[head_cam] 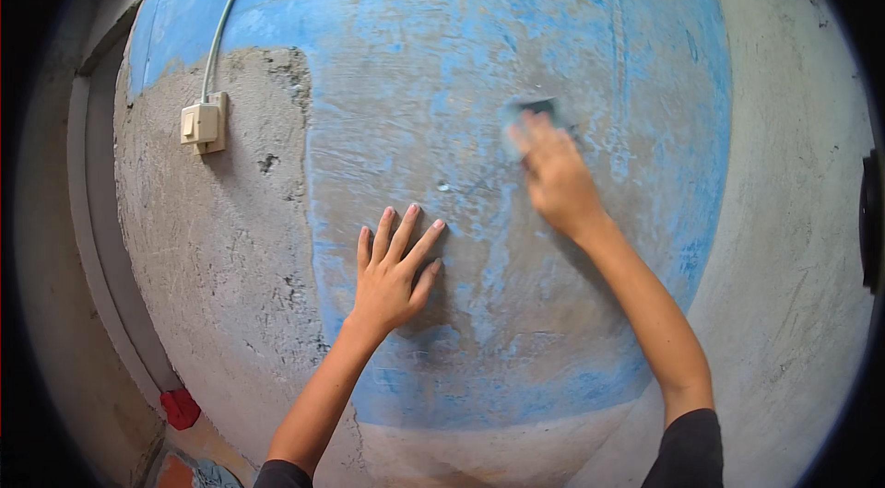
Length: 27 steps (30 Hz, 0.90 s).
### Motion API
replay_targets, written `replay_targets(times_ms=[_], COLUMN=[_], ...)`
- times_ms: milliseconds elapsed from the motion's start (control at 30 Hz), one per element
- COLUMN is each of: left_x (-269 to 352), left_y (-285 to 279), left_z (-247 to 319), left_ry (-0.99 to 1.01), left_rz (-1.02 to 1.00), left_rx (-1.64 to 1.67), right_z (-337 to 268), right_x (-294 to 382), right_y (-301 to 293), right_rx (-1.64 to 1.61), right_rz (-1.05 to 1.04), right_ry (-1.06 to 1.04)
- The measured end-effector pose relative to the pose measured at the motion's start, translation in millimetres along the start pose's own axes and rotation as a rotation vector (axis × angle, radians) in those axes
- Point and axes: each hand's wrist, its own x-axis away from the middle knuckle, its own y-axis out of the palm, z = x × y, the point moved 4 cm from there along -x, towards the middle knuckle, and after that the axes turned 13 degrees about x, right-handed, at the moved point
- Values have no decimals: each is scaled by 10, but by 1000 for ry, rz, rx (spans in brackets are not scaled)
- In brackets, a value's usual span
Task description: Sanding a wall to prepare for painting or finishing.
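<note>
In the head view a wall point(387, 135) bears worn blue paint with grey-brown patches showing through. My left hand point(394, 267) rests on it with the fingers spread, holding nothing. Higher and to the right, my right hand point(556, 173) presses a dark, flat sheet or pad point(538, 106) against the wall; both are blurred, and I cannot tell exactly what the pad is. A small pale spot point(443, 187) shows on the wall between the hands.
At the upper left, a cream light switch point(200, 124) is fixed to the bare plaster, with a pale cable point(222, 28) running up from it. A red cloth-like thing point(180, 409) lies low at the left, near a doorway edge. A dark object point(870, 222) is at the far right.
</note>
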Motion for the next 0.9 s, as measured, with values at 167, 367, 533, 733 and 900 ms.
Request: replay_targets(times_ms=[167,367,533,733,900], left_x=[100,186,257,347,374], left_y=[-290,-529,-643,-626,-607], left_z=[-401,-681,-815,-889,-848], left_ry=[25,38,55,72,70], left_rz=[0,-11,-13,-28,-27], left_rx=[-9,2,51,100,151], right_z=[-660,-1004,-1348,-1684,-1633], right_x=[-285,-746,-959,-984,-964], right_y=[89,202,289,367,388], right_rx=[-138,65,-125,-61,152], right_rz=[-72,67,-61,-81,81], right_ry=[-256,155,-301,-233,206])
